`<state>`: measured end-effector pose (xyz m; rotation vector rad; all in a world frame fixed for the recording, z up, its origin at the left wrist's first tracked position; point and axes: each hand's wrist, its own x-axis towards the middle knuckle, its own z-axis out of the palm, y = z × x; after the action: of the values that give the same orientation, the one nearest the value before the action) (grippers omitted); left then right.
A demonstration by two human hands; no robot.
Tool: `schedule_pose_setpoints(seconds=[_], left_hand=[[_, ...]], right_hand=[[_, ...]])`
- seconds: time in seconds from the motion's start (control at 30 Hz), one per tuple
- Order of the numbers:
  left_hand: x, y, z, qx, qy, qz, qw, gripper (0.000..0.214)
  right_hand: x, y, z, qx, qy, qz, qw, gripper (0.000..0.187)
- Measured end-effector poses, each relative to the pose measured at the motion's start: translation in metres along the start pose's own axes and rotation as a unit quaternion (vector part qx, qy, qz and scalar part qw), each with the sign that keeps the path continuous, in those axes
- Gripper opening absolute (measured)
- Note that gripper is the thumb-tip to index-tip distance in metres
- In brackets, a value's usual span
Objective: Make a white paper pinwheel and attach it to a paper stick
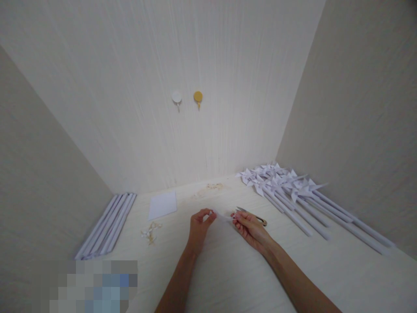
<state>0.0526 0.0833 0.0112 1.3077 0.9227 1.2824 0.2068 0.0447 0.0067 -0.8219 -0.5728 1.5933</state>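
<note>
- Left hand (199, 221), seen in the head view, is raised over the table (221, 278) with thumb and forefinger brought together in a pinch on one end of a thin pale piece (223, 216).
- Right hand (250, 226) faces it, fingers curled and thumb pressed in, gripping the other end of the same piece.
- That thin pale piece spans the short gap between the two hands, near the middle of the table; it is blurred, so its exact form and material cannot be told.
- Just behind the right hand, and partly hidden by it, lies a small cutting tool (262, 221) with a dark pointed blade and a tan handle.
- To the left of the left hand, a small heap of white and yellowish bits (150, 233) rests on the table; behind it lies a flat white paper sheet (163, 205).
- Farther left, white tubes (109, 224) lie side by side near the left wall.
- Beyond the hands, near the back wall (228, 87), more yellowish bits (215, 186) are scattered.
- On the right, white pinwheels (276, 180) on tube sticks lie overlapping, their heads toward the back.
- Two round hooks, one white (177, 97) and one gold (198, 96), sit on the back wall.
</note>
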Motion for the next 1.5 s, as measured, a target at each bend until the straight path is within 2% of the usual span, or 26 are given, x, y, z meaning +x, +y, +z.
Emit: schedule_pose_setpoints(seconds=[0.1, 0.23, 0.37, 0.5, 0.7, 0.93, 1.2, 1.5], left_hand=[[0.001, 0.001, -0.004, 0.002, -0.052, -0.014, 0.999, 0.016], [0.002, 0.001, -0.008, 0.072, -0.133, -0.033, 0.988, 0.020], [0.001, -0.001, -0.006, 0.156, -0.129, -0.027, 0.979, 0.018], [0.000, 0.000, -0.002, 0.221, -0.127, -0.007, 0.967, 0.017], [-0.002, 0.001, 0.000, 0.297, -0.123, -0.004, 0.947, 0.019], [-0.003, 0.001, -0.003, 0.317, -0.197, 0.006, 0.928, 0.018], [-0.003, 0.000, 0.000, 0.342, -0.140, 0.008, 0.929, 0.016], [-0.005, 0.000, 0.005, 0.322, -0.102, 0.022, 0.941, 0.013]], right_hand=[[-0.001, 0.000, -0.001, -0.014, -0.002, 0.001, 1.000, 0.016], [-0.001, 0.001, -0.002, -0.081, -0.001, -0.011, 0.997, 0.018], [-0.002, 0.002, -0.002, -0.178, -0.020, -0.049, 0.983, 0.018], [-0.003, 0.002, -0.002, -0.267, -0.057, -0.055, 0.960, 0.020], [-0.003, 0.002, -0.006, -0.303, -0.069, -0.049, 0.949, 0.024], [-0.004, -0.008, -0.011, -0.347, -0.105, -0.022, 0.932, 0.024], [-0.006, -0.007, 0.000, -0.443, -0.079, -0.041, 0.892, 0.023], [-0.005, 0.003, 0.003, -0.454, 0.006, -0.075, 0.888, 0.018]])
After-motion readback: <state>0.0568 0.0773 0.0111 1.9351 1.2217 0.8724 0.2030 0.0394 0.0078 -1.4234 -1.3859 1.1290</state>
